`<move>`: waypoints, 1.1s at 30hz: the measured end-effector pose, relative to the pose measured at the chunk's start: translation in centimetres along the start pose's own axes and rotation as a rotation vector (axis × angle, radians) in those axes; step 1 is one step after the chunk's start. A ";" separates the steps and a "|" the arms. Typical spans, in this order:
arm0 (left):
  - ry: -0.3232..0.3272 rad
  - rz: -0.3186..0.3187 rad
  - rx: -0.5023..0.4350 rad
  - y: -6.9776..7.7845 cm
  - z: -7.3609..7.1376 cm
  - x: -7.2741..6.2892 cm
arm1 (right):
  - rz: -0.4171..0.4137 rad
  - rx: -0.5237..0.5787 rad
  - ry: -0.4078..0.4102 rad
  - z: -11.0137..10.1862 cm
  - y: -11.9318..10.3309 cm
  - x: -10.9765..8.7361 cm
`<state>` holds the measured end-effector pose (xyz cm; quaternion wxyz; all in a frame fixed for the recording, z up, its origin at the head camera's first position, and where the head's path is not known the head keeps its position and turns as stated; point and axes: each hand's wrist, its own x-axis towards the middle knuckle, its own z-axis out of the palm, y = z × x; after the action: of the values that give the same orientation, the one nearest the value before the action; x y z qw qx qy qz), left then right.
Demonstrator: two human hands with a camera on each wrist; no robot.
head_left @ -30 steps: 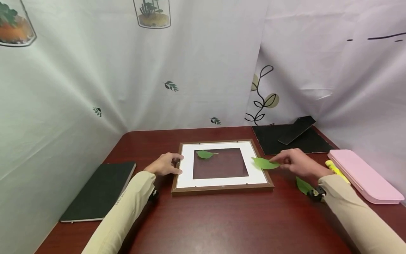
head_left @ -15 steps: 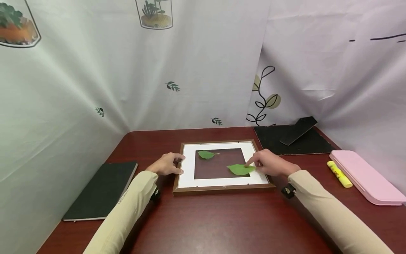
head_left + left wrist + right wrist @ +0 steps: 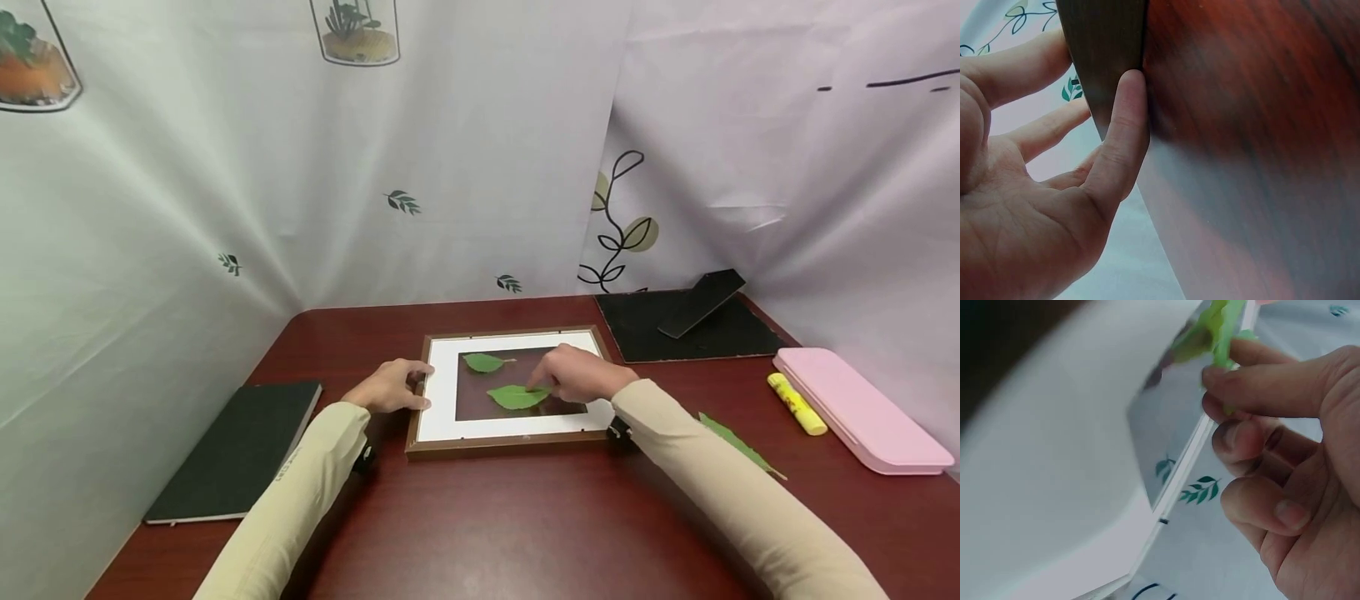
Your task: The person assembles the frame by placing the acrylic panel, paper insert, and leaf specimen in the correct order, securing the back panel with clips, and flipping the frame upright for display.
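Observation:
A picture frame [image 3: 502, 451] with a brown border and white mat lies on the table in the head view. One green leaf [image 3: 482, 362] rests in the upper left of its window. My right hand [image 3: 581, 373] is over the window and pinches the stem end of a second green leaf [image 3: 516, 397] between thumb and fingers; the right wrist view shows this leaf [image 3: 1222, 328] at the fingertips, with the other fingers curled. At the frame's left side is my left hand [image 3: 386, 387], its extended fingers touching the frame's edge [image 3: 1104, 50].
Another leaf [image 3: 738, 442] lies on the table, partly behind the right sleeve. A yellow tube [image 3: 797, 406] and a pink case [image 3: 862, 412] are at the right. The black backing board [image 3: 637, 321] lies behind them; a dark notebook [image 3: 236, 450] is at the left.
My right hand has carried the second leaf leftward, from the frame's right edge to over the window. The left hand stays at the frame's left side.

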<state>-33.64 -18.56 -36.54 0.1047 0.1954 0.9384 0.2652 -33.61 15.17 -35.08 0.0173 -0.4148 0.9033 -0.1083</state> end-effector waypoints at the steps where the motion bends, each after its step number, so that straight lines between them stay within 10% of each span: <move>1: -0.002 0.001 -0.004 0.0 -0.1 -0.1 | 0.011 -0.002 -0.012 -0.1 -0.3 0.3; 33: 0.013 0.016 0.018 0.1 0.1 0.1 | 0.099 0.054 -0.082 0.3 -1.3 5.2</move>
<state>-33.64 -18.38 -36.53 0.0946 0.2021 0.9398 0.2588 -35.98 10.37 -34.80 0.0711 -0.3730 0.9180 -0.1147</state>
